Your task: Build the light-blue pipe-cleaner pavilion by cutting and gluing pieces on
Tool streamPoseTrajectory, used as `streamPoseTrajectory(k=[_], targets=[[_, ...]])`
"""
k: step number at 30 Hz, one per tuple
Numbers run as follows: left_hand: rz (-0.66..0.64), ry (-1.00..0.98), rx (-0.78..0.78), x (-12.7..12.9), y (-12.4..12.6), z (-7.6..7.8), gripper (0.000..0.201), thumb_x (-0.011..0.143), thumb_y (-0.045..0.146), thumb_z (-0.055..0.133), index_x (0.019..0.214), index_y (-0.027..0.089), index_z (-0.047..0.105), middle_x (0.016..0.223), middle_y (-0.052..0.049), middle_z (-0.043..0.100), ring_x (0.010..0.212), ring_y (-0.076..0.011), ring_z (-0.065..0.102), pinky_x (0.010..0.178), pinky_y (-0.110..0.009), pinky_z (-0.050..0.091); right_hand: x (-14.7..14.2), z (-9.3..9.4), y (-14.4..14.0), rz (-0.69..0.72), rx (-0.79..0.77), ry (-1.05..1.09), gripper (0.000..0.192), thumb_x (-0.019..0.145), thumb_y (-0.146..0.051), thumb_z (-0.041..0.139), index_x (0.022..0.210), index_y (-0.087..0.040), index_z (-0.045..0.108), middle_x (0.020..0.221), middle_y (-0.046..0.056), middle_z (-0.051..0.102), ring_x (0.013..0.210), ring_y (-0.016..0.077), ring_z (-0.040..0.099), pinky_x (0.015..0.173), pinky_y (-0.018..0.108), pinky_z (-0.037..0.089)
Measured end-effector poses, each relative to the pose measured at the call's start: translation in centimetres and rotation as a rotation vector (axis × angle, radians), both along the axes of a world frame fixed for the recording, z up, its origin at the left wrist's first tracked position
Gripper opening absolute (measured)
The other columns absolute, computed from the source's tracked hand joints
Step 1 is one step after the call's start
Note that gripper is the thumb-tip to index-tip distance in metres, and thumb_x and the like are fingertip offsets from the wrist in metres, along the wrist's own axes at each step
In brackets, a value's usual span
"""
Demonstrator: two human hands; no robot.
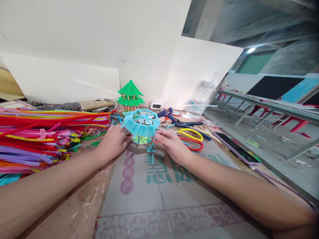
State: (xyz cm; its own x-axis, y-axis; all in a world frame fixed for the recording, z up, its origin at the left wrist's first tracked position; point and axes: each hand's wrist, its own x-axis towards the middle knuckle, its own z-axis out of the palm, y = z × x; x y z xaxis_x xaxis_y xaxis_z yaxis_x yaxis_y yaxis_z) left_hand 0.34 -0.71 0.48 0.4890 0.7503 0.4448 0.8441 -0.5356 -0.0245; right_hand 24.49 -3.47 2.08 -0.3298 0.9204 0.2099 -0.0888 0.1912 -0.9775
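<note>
A light blue pipe-cleaner roof piece [141,123], round with spokes and a fringe, is held over a small green-rimmed base [141,139] on the table. My left hand [113,142] grips its left edge. My right hand [171,144] pinches its right edge with the fingertips. A finished green pavilion model [130,95] stands upright just behind it, against the white wall.
A big heap of coloured pipe cleaners [37,136] fills the left. Yellow scissors [190,133], red scissors [193,143], a blue glue gun [168,115] and a phone [235,148] lie on the right. A printed sheet [159,199] covers the wooden table in front.
</note>
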Motion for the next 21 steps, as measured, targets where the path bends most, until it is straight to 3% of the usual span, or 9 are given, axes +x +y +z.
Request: streamPoseTrajectory(k=[7,21], targets=[[-0.007,-0.006,-0.010,-0.02,0.06,-0.04,0.031,0.098,0.036,0.045,0.090,0.018,0.069,0.096,-0.011,0.070,0.099,-0.0310,0.061,0.080,-0.041,0.041,0.13,-0.23,0.13,0.057,0.016,0.023,0.030,0.087,-0.045,0.064,0.077,-0.017,0.068,0.081,0.002,0.062,0.078,0.0147,0.055,0.078,0.030,0.043],[-0.004,0.019,0.012,-0.01,0.04,-0.07,0.031,0.098,0.037,0.045,0.088,0.018,0.067,0.092,-0.011,0.069,0.098,-0.0313,0.061,0.078,-0.041,0.040,-0.03,-0.01,0.09,0.006,-0.008,0.034,0.023,0.078,-0.041,0.074,0.078,-0.018,0.069,0.076,0.000,0.062,0.074,0.0127,0.054,0.074,0.028,0.042]])
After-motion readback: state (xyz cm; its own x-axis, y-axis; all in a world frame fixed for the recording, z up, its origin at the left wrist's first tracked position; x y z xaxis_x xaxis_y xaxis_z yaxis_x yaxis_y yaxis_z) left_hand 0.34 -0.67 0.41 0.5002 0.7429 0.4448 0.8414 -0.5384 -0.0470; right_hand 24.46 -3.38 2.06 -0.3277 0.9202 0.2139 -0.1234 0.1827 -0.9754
